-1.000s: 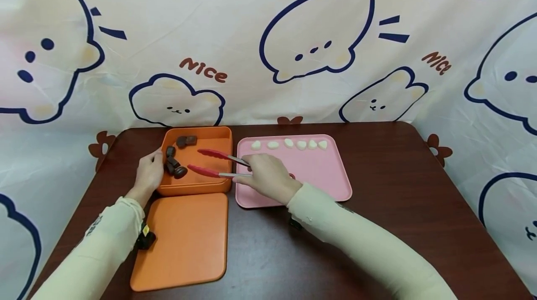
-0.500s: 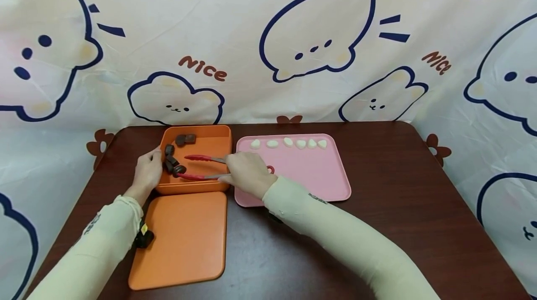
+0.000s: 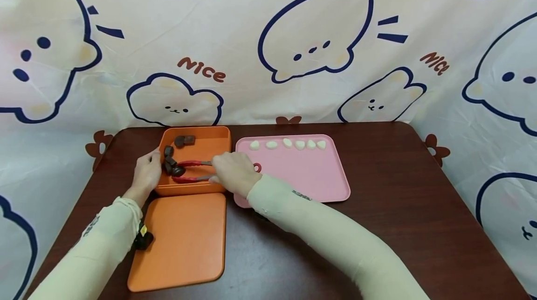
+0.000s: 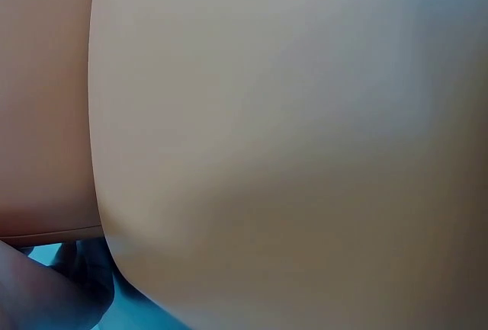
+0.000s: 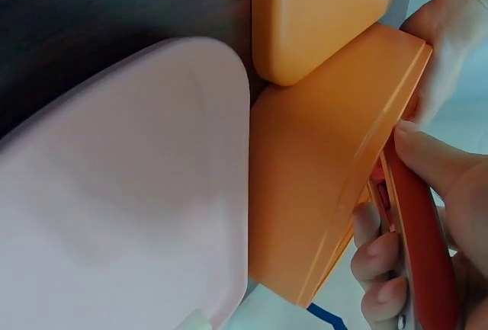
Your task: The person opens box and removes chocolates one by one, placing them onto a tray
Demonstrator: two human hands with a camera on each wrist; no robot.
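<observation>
My right hand (image 3: 235,172) grips a pair of red-and-metal tongs (image 3: 183,180) over the orange box (image 3: 214,140). Their red tips straddle a dark round chocolate (image 3: 178,171) near the box's left side; whether both touch it I cannot tell. Several other dark chocolates (image 3: 168,151) lie along that side and at the back. My left hand (image 3: 148,169) holds the box by its left wall. The right wrist view has the thumb and curled fingers of my right hand (image 5: 450,185) round the red handle (image 5: 423,238) of the tongs. Chocolates are hidden there.
A pink tray (image 3: 306,174) stands right of the box, with several white pieces (image 3: 271,145) in a row along its far edge. An orange lid (image 3: 180,244) lies in front of the box. Brown tabletop (image 3: 390,174) extends right, and a printed cloth (image 3: 251,99) hangs behind.
My right hand has moved left with the tongs, from over the pink tray's left part into the orange box. The tongs' tips have drawn closer together round the chocolate. My left hand stays put.
</observation>
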